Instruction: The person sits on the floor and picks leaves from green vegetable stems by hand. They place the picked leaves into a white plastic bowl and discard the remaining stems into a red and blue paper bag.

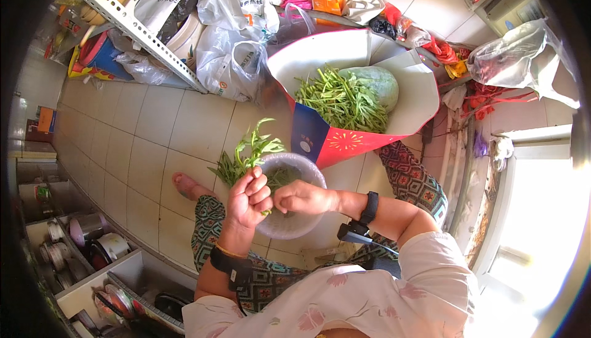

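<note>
My left hand (250, 197) is closed around a bunch of leafy green stems (255, 146), whose leaves stick up above the fist and whose stem ends show below it. Close beside it, my right hand (304, 198) has curled fingers over a round bin lined with clear plastic (302, 227); whether its fingertips pinch anything is hidden. Some greens (280, 176) lie inside the bin. Beyond it stands a large open red and blue paperboard box (369, 142), holding a heap of leafy stems (339, 100) and a pale green melon (376, 86).
A perforated metal shelf (138, 29) and plastic bags (231, 61) stand at upper left. Drawers with pots and dishes (97, 245) are at lower left. Pipes (461, 172) and hanging bags (517, 61) line the right wall. My bare foot (191, 186) rests on the tiled floor (147, 153).
</note>
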`<action>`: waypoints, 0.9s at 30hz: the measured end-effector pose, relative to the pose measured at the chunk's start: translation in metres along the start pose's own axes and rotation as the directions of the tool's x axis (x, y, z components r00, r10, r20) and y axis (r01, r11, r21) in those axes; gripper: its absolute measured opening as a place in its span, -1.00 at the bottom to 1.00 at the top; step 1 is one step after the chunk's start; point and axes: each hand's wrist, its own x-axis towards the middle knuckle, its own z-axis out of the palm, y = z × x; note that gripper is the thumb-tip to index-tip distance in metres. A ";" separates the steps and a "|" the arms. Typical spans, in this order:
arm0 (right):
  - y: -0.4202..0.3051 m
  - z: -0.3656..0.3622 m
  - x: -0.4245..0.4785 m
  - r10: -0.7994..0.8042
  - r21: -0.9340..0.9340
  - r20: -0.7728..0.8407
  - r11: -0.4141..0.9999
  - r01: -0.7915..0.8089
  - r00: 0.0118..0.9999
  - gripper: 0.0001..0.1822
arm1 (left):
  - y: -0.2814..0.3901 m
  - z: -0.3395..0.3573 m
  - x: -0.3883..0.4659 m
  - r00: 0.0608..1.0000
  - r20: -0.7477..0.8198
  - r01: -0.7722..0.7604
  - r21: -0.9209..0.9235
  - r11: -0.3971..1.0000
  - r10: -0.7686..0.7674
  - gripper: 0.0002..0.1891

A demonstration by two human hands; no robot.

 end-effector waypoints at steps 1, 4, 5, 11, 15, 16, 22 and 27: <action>0.002 0.000 -0.001 0.019 0.032 0.020 0.999 -0.020 1.000 -0.84 | 0.001 0.001 0.001 0.998 0.050 0.038 -0.023 0.999 -0.037 -0.83; 0.014 0.003 -0.010 0.089 -0.587 0.130 0.809 0.005 0.987 -0.82 | 0.006 -0.001 0.008 0.991 0.021 -0.130 0.102 0.986 0.129 -0.82; 0.017 0.001 -0.012 0.210 -0.804 0.159 0.595 0.002 0.965 -0.80 | 0.010 -0.001 0.011 0.977 -0.008 -0.208 0.136 0.969 0.211 -0.82; -0.012 -0.109 0.005 -0.163 -0.966 -0.161 0.228 -0.122 0.973 -0.78 | 0.015 -0.022 0.010 0.920 -0.036 -0.379 0.155 0.912 0.389 -0.83; 0.021 -0.263 -0.003 -0.010 -0.687 -0.719 0.160 -0.709 0.695 -0.74 | 0.016 -0.023 0.011 0.947 -0.016 -0.313 0.192 0.930 0.322 -0.77; 0.029 -0.291 -0.011 0.084 -0.623 -0.755 0.216 -0.751 0.651 -0.67 | 0.016 -0.024 0.012 0.950 -0.020 -0.304 0.178 0.936 0.312 -0.75; 0.053 -0.312 -0.003 0.255 -0.704 -0.678 0.046 -0.709 0.689 -0.68 | 0.020 -0.019 0.010 0.943 -0.027 -0.321 0.201 0.926 0.332 -0.77; 0.009 -0.281 -0.021 0.035 -0.546 -0.774 0.468 -0.695 0.632 -0.74 | 0.019 -0.019 0.008 0.944 -0.045 -0.307 0.231 0.923 0.326 -0.78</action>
